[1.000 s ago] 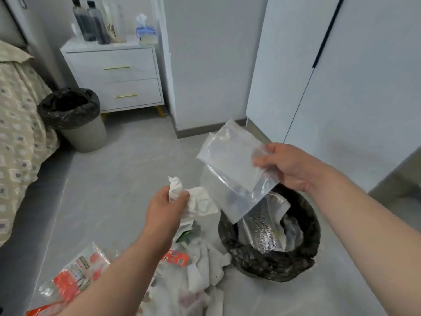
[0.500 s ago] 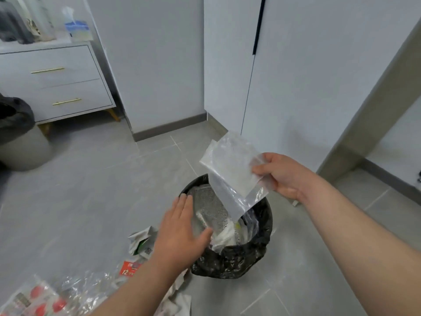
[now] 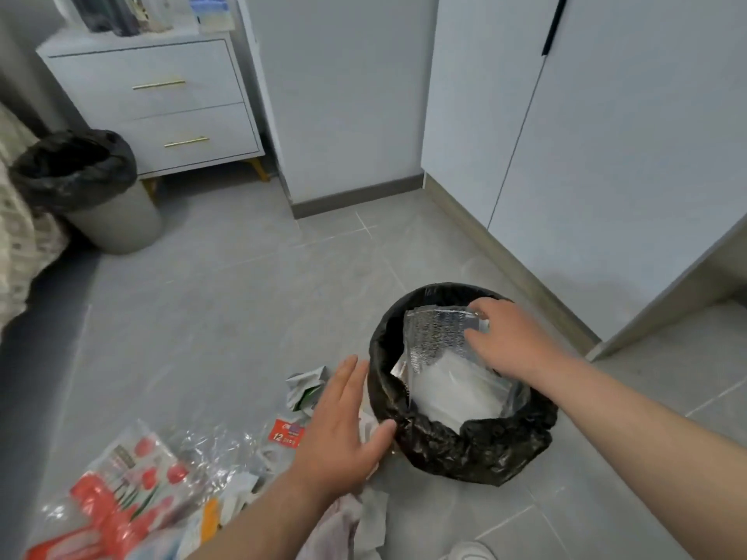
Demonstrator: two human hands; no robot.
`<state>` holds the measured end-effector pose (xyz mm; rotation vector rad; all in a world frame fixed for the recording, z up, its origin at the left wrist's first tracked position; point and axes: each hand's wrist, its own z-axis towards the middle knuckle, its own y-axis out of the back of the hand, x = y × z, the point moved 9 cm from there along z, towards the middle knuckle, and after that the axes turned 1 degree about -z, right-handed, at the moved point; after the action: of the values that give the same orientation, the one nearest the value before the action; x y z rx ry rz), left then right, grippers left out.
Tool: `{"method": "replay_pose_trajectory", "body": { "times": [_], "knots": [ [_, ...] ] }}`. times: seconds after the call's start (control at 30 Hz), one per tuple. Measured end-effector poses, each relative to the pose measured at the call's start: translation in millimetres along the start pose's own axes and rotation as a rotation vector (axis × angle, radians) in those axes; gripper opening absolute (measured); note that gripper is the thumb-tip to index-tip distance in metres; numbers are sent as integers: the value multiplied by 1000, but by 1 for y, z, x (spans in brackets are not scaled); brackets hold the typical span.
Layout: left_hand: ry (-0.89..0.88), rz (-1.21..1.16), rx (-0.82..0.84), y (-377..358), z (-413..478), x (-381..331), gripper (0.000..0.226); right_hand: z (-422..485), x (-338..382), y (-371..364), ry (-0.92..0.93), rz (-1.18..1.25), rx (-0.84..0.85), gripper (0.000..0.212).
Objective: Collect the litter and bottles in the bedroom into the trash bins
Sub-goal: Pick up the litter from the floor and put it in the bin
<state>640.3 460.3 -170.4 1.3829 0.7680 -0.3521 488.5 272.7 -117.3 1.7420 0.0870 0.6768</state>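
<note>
plastic bag, clear, crinkly, inside round black-lined bin

Bin mouth choked by bags; litter crowds left; floor beyond open.

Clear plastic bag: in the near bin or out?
In. The clear bag lies inside the black-lined near bin, against a silver foil pouch; the right hand is over it, grip unclear.

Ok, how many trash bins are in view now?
2. One black-lined trash bin under the right hand; a second trash bin beside the white nightstand, by the bed.
</note>
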Motion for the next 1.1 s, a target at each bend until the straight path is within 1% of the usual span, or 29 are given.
{"method": "replay_pose_trajectory", "body": {
  "times": [0.07, 0.1, 0.17, 0.23, 0.27, 0.3, 0.33, 0.4, 0.43, 0.47, 0.53, 0.57, 0.6, 0.63, 0.67, 0.7, 0.77, 0.8, 0.87, 0.9, 0.93, 1.0, 1.07, 1.1],
  "knots": [
    [169, -49, -113, 16, -3, 47, 82, -12, 36, 3, 88, 172, -40, 29],
    [232, -22, -132, 20, 0, 72, 78, -22, 55, 2, 137, 234, -45, 22],
    [298, 76, -100, 21, 17, 113, 68, -50, 96, -7, 276, 288, -40, 15],
    [327, 142, -50, 18, 41, 142, 61, -85, 137, -27, 481, 315, -20, 12],
    [336, 120, -45, 18, 54, 154, 52, -102, 152, -44, 567, 323, 12, 10],
    [397, 61, -43, 19, 66, 164, 39, -117, 161, -69, 606, 316, 101, 10],
    [451, -25, -55, 18, 76, 176, 27, -129, 164, -100, 588, 287, 243, 12],
    [585, -167, -70, 13, 89, 195, 27, -146, 153, -170, 460, 182, 551, 17],
    [647, -211, -73, 8, 90, 203, 23, -145, 138, -198, 358, 153, 608, 17],
    [697, -249, -65, 1, 91, 214, 19, -137, 120, -219, 239, 169, 589, 16],
    [839, -261, 36, -20, 82, 226, 47, -115, 80, -247, -46, 229, 477, 14],
    [891, -250, 103, -30, 77, 228, 52, -106, 63, -256, -186, 245, 428, 13],
    [912, -241, 175, -42, 74, 230, 46, -98, 47, -263, -335, 270, 385, 18],
    [928, -228, 250, -52, 68, 228, 35, -93, 35, -267, -466, 302, 331, 34],
    [930, -217, 289, -61, 66, 231, 30, -89, 27, -271, -569, 336, 297, 50],
    [930, -191, 321, -68, 64, 232, 32, -83, 24, -272, -630, 378, 248, 60],
    [932, -166, 328, -76, 63, 239, 44, -73, 22, -282, -702, 469, 201, 71],
    [931, -216, 329, -81, 63, 239, 41, -70, 23, -290, -722, 512, 202, 75],
    [974, -385, 322, -84, 57, 229, 21, -68, 24, -300, -736, 516, 248, 75],
    [1005, -435, 330, -86, 52, 227, 13, -68, 25, -302, -727, 502, 277, 69],
    [1024, -465, 341, -88, 48, 227, 11, -69, 25, -302, -723, 491, 309, 61],
    [1020, -483, 427, -91, 42, 224, 12, -71, 20, -303, -720, 502, 331, 46],
    [995, -488, 561, -96, 37, 222, 23, -75, 16, -304, -732, 563, 316, 32],
    [980, -483, 596, -95, 36, 221, 31, -76, 15, -304, -740, 600, 302, 28]
  ]
}}
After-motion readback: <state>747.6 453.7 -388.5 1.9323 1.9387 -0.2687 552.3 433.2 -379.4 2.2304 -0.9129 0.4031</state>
